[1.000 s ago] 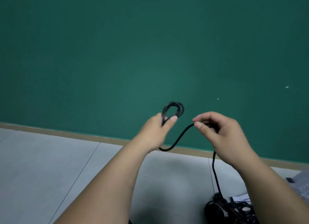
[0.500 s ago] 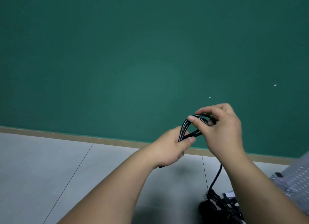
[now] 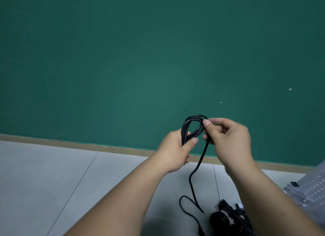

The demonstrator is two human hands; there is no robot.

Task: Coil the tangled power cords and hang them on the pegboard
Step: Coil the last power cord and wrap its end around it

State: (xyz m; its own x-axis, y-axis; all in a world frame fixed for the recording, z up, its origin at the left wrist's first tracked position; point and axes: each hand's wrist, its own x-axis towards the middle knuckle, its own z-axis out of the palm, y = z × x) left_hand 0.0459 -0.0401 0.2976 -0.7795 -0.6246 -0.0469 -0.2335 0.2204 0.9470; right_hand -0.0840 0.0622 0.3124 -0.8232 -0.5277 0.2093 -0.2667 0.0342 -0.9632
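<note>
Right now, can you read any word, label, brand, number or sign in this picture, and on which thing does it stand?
No text can be read anywhere.
Black cord: no print visible.
Green wall: two small pale marks, not letters.
Pegboard: blurred; the small black piece on it shows no readable text.
Pile of cords on the floor: no label can be made out.

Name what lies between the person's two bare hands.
In the head view, the coiled loops of a black power cord bridge the gap: the left hand grips their base, the right hand pinches their top.
</note>
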